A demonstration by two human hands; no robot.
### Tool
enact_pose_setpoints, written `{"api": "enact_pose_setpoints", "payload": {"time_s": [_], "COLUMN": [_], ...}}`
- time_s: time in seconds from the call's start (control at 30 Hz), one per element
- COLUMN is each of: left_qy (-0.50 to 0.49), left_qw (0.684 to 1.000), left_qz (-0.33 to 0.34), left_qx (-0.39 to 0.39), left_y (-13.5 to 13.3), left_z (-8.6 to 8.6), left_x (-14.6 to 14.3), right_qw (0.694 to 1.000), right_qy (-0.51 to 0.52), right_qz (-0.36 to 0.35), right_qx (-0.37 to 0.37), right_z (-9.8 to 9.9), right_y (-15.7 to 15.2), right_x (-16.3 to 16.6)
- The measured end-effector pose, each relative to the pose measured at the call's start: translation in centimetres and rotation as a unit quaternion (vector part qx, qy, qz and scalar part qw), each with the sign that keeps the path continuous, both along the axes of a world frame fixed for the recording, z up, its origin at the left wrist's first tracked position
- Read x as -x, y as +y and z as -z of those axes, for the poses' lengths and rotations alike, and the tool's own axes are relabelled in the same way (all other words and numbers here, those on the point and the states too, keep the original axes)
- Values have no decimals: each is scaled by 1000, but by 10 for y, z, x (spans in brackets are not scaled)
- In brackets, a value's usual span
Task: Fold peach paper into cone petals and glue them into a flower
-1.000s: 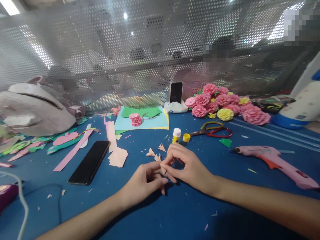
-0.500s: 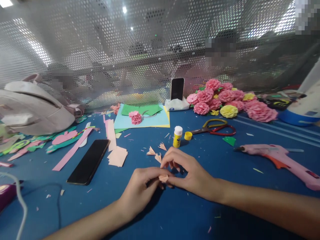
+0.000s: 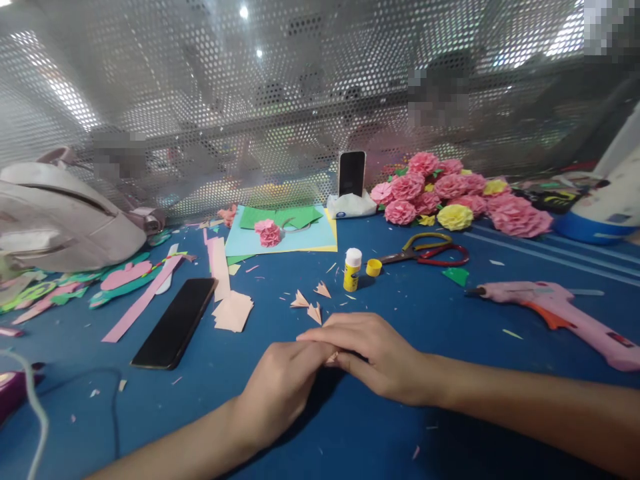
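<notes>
- A perforated metal screen (image 3: pixel 240 160) stands along the far edge of the blue tabletop (image 3: pixel 390 440).
- A pale backpack (image 3: pixel 75 220) sits at the far left; a heap of pink and yellow paper flowers (image 3: pixel 450 190) lies at the far right.
- A light blue sheet (image 3: pixel 300 243) bears green paper and a pink flower (image 3: pixel 267 233).
- The pink glue gun (image 3: pixel 545 297) lies on its side, right of the hands.
- The right hand (image 3: pixel 373 353) arches over the left fingertips, its thumb and fingers drawn in narrow around a small piece of peach paper.
- The left hand (image 3: pixel 283 383) is closed on that same piece, its thumb hidden from sight.
- A black phone (image 3: pixel 175 323) lies flat left of them; scissors (image 3: pixel 413 252) lie beyond the right hand.
- Peach paper squares (image 3: pixel 234 312) overlap in a pile near the phone.
- The glue stick (image 3: pixel 352 273) stands upright, its yellow cap (image 3: pixel 373 268) just beside.
- 3 folded peach pieces (image 3: pixel 300 300) lie just beyond the hands.
- The held peach piece (image 3: pixel 332 358), mostly covered, shows between the 2 hands' fingertips.
</notes>
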State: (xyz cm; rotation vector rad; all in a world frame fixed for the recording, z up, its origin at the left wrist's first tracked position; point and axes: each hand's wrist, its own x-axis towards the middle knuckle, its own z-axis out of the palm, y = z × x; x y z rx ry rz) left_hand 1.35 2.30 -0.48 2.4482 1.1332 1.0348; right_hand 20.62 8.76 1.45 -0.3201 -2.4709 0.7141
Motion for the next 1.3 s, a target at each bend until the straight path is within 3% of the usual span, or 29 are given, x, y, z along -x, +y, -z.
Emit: {"api": "enact_pose_setpoints", "payload": {"time_s": [0.13,0.23,0.3,0.4,0.47,0.53,0.9,1.2,1.3], "left_qy": [-5,-111,-214,-355,-402,-422,-400,-432,-449], "left_qw": [1000,984,946,864,823,804,802,778,770], "left_qz": [7,-3,-15,26,51,52,14,43,50], "left_qx": [21,142,244,358,398,417,444,455,450], "left_y": [-2,0,4,10,11,12,13,13,13], "left_z": [0,-7,-12,-15,-15,-15,-16,-18,-18], "left_x": [-1,-5,-9,-14,-15,-15,-18,-12,-9], "right_qw": [1000,998,994,989,988,989,984,966,962], "right_qy": [7,-6,10,73,102,107,140,82,70], "right_qz": [-5,35,77,102,95,92,103,60,57], "right_qx": [3,43,75,84,65,50,-24,-237,-259], "right_z": [1,0,-1,-3,-4,-4,-3,-10,-10], "right_y": [0,2,4,6,7,8,8,17,17], "right_x": [1,2,3,3,2,2,4,0,-1]}}
